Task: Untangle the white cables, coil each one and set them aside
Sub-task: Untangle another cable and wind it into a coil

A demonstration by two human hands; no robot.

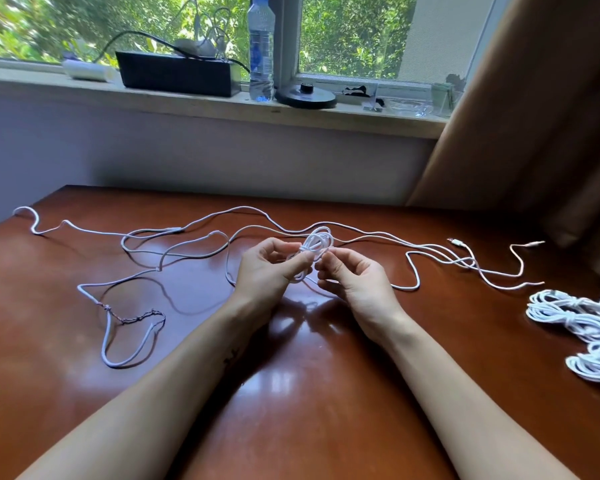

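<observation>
1. The step in hand looks like coiling. A small coil (314, 247) of white cable is held up just above the table (291, 393), at its middle.
2. The left hand (271, 268) has its fingers curled and pinches the small coil between thumb and fingertips. The right hand (354, 278) pinches a strand at the coil's right edge, as if wrapping or tucking it.
3. The loose white cables (194, 237) trail across the table on both sides of the hands. They cross one another near the right end, close to a connector (458, 242).
4. Finished coils (568, 317) lie well apart at the table's right edge, so part of the task appears done.
5. Next move, as I judge it: feed more slack into the small coil, loop by loop. The crossings on the right probably need freeing first so the strand pulls clean.
6. One cable on the left has a twisted, darker stretch (136, 318); it may snag.
</observation>
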